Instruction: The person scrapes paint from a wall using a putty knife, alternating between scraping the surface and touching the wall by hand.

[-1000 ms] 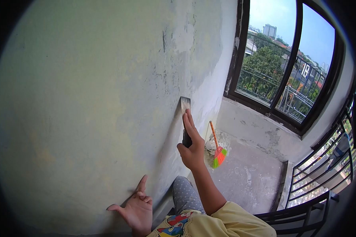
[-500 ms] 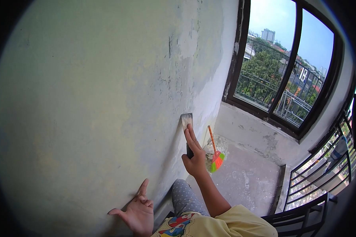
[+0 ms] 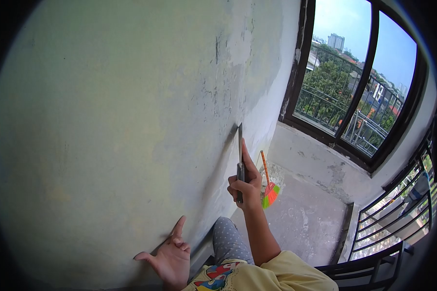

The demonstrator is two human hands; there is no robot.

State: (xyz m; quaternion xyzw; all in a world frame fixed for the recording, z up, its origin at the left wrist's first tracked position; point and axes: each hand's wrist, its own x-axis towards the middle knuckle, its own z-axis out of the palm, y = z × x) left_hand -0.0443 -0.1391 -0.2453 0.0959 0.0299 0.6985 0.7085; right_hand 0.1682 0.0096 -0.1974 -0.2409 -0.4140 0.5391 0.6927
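My right hand (image 3: 246, 186) grips the black handle of a putty knife (image 3: 240, 150), with the index finger stretched along the blade. Seen nearly edge-on, the blade has its tip right at the patchy wall (image 3: 131, 121), beside the whitish strip with dark flaked marks. Lower down, my left hand (image 3: 172, 259) is near the wall with nothing in it. Its thumb and index finger are spread apart while the other fingers curl over the palm.
A broom (image 3: 269, 189) with orange and green bristles leans beside rubble (image 3: 277, 172) in the corner. A dark-framed window (image 3: 359, 82) is at the upper right. Black metal railings (image 3: 398, 208) stand at the right, and my knee (image 3: 226, 237) is bent close to the wall.
My right hand has moved up the wall and turned the putty knife from its flat face to nearly edge-on. The left hand stays in about the same place.
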